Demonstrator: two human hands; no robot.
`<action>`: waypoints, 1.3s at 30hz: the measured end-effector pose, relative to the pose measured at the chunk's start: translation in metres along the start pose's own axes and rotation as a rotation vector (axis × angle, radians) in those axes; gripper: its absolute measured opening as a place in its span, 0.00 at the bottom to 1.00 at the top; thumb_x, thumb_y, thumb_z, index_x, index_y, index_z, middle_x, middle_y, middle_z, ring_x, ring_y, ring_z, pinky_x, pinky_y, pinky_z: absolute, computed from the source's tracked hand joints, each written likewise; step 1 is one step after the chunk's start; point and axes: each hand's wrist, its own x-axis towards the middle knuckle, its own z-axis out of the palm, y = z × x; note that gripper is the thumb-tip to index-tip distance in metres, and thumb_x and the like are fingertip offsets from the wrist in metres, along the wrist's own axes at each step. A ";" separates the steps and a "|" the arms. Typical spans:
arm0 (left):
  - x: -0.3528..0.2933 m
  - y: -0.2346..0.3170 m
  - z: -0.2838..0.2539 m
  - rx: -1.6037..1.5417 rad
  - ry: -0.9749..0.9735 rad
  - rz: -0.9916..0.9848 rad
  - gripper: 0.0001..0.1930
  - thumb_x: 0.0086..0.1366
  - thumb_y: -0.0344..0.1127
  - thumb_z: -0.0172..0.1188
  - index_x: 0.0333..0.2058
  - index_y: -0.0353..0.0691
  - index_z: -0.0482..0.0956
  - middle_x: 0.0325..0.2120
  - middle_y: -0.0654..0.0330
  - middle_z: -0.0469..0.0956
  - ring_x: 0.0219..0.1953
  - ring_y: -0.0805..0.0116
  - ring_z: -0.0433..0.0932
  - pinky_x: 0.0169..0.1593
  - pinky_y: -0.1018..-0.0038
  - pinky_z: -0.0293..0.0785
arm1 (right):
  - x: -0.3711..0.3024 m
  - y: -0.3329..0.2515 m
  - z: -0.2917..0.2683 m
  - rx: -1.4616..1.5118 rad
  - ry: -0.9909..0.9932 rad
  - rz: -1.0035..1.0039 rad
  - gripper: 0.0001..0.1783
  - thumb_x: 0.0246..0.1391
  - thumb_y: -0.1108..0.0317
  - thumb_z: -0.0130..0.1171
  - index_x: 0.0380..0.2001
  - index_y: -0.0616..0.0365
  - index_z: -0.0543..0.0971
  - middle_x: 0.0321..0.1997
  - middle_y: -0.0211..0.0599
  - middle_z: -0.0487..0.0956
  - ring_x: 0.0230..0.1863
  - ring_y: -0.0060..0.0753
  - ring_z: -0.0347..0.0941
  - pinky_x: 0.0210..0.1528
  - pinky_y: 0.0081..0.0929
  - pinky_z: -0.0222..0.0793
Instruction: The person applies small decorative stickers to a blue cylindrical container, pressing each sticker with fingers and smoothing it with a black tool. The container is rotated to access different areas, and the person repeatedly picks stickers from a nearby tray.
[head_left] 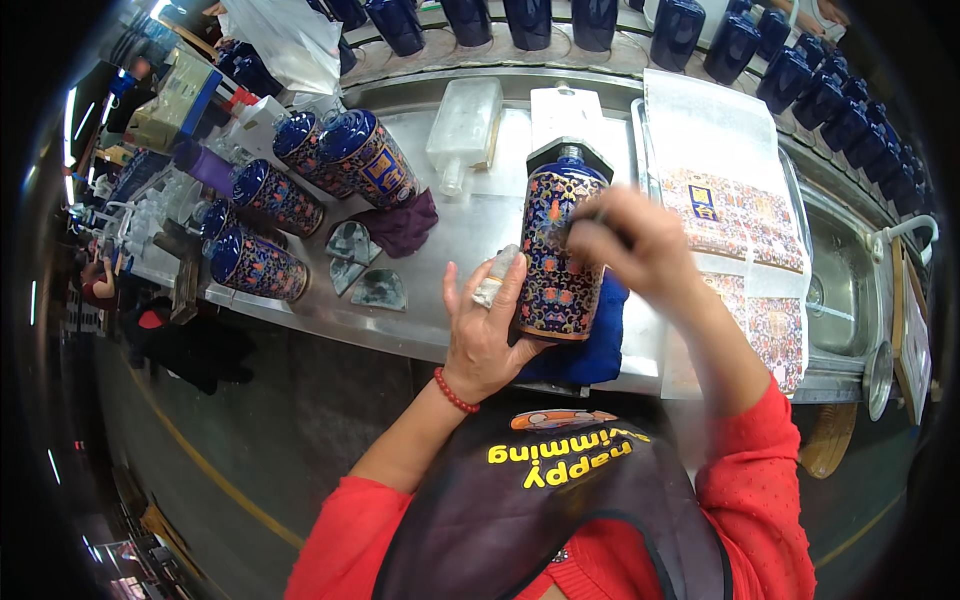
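A dark blue bottle (560, 255) with a colourful floral pattern lies tilted before me, its neck pointing away, on a dark angular rest (598, 160). My left hand (482, 335) steadies it at the lower left, the thumb by its base and the other fingers spread along its side. A whitish wrap covers one of those fingers. Blurred by motion, my right hand (640, 245) is closed over the bottle's right side. Something small and dark shows at its fingertips; its kind is unclear. Blue cloth (605, 345) lies beneath the bottle.
Several patterned bottles (275, 195) stand at left, near a purple cloth (405, 222) and dark flat pieces (378, 290). A clear bottle (465, 125) lies behind. Patterned sheets (735, 215) lie right, beside a sink (840, 285). Plain blue bottles (528, 22) line the conveyor (625, 62).
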 end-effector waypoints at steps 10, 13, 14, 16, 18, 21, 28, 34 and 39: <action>0.018 -0.009 -0.009 -0.112 -0.081 0.135 0.56 0.65 0.79 0.43 0.73 0.33 0.57 0.67 0.44 0.66 0.72 0.43 0.56 0.72 0.37 0.36 | -0.047 0.057 -0.011 -0.072 0.136 0.014 0.08 0.61 0.70 0.66 0.37 0.63 0.80 0.32 0.27 0.76 0.34 0.16 0.71 0.36 0.18 0.66; 0.032 -0.007 -0.014 -0.040 -0.138 0.191 0.54 0.65 0.81 0.39 0.72 0.36 0.62 0.66 0.45 0.68 0.72 0.45 0.56 0.72 0.37 0.34 | -0.054 0.071 -0.010 -0.066 0.176 0.018 0.09 0.61 0.69 0.66 0.36 0.64 0.80 0.32 0.27 0.75 0.34 0.17 0.69 0.38 0.19 0.66; 0.036 -0.006 -0.016 -0.011 -0.156 0.204 0.54 0.65 0.81 0.38 0.71 0.36 0.63 0.66 0.46 0.69 0.71 0.45 0.56 0.72 0.37 0.34 | -0.053 0.072 -0.009 -0.060 0.185 0.037 0.09 0.61 0.68 0.66 0.36 0.64 0.79 0.32 0.27 0.75 0.34 0.18 0.69 0.38 0.20 0.66; 0.044 -0.004 -0.020 -0.027 -0.193 0.284 0.53 0.65 0.81 0.38 0.70 0.36 0.65 0.65 0.49 0.71 0.71 0.47 0.56 0.73 0.40 0.33 | -0.052 0.067 -0.007 -0.051 0.193 0.052 0.10 0.61 0.67 0.66 0.36 0.64 0.79 0.31 0.29 0.76 0.34 0.20 0.70 0.39 0.21 0.67; 0.053 -0.006 -0.023 -0.143 -0.175 0.215 0.53 0.65 0.80 0.38 0.70 0.36 0.66 0.65 0.50 0.71 0.72 0.47 0.55 0.73 0.40 0.32 | -0.050 0.061 -0.006 -0.061 0.201 0.083 0.11 0.60 0.66 0.66 0.36 0.63 0.79 0.31 0.29 0.76 0.34 0.21 0.71 0.39 0.22 0.68; 0.067 -0.010 -0.022 -0.112 -0.140 0.137 0.51 0.67 0.79 0.38 0.69 0.38 0.68 0.65 0.50 0.71 0.72 0.47 0.52 0.73 0.41 0.33 | -0.050 0.055 -0.007 -0.061 0.200 0.125 0.12 0.60 0.63 0.66 0.36 0.62 0.79 0.31 0.31 0.77 0.34 0.23 0.73 0.39 0.24 0.70; 0.083 -0.013 -0.024 -0.070 -0.122 0.213 0.46 0.70 0.76 0.36 0.63 0.40 0.76 0.61 0.51 0.76 0.71 0.48 0.58 0.75 0.48 0.35 | -0.052 0.057 -0.006 -0.066 0.194 0.170 0.14 0.59 0.61 0.66 0.36 0.63 0.79 0.31 0.34 0.79 0.34 0.27 0.75 0.39 0.27 0.71; 0.103 -0.030 -0.022 0.071 -0.028 0.241 0.37 0.71 0.71 0.44 0.60 0.48 0.80 0.56 0.51 0.77 0.66 0.50 0.58 0.73 0.46 0.34 | -0.048 0.055 -0.007 -0.087 0.209 0.072 0.11 0.59 0.65 0.68 0.37 0.63 0.81 0.29 0.35 0.80 0.29 0.21 0.74 0.32 0.23 0.69; 0.108 -0.028 -0.017 0.089 -0.051 0.238 0.37 0.71 0.70 0.45 0.61 0.47 0.79 0.54 0.51 0.77 0.66 0.50 0.57 0.73 0.46 0.33 | -0.049 0.055 -0.008 -0.090 0.189 0.122 0.13 0.59 0.63 0.68 0.37 0.63 0.81 0.30 0.36 0.80 0.31 0.25 0.75 0.35 0.25 0.70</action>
